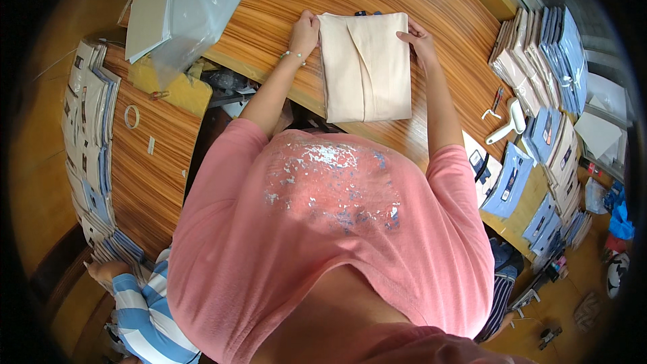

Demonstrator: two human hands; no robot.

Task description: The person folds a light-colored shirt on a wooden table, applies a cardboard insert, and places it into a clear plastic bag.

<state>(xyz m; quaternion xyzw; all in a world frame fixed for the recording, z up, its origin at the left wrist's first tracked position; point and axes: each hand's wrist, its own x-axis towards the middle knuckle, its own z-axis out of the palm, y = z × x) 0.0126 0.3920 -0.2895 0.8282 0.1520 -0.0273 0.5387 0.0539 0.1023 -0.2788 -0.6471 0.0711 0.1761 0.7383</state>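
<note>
A folded cream garment (367, 71) lies flat on the wood-grain table in front of me, with a loose fold running down its middle. My left hand (306, 30) pinches it at the far left corner, fingers closed on the cloth. At the far right edge my right hand (419, 42) grips it too, thumb on top and fingers partly hidden beneath. A small dark item (364, 13) peeks out past the garment's far edge; I cannot make out what it is.
Stacked bagged garments (532, 61) stand on the right, near a white lint roller (510, 121) and small snips (495, 102). Clear plastic bags and white card sheets (155, 17) lie at the far left. A tape roll (132, 116) rests on the left table. Beside me is a person's striped sleeve (138, 310).
</note>
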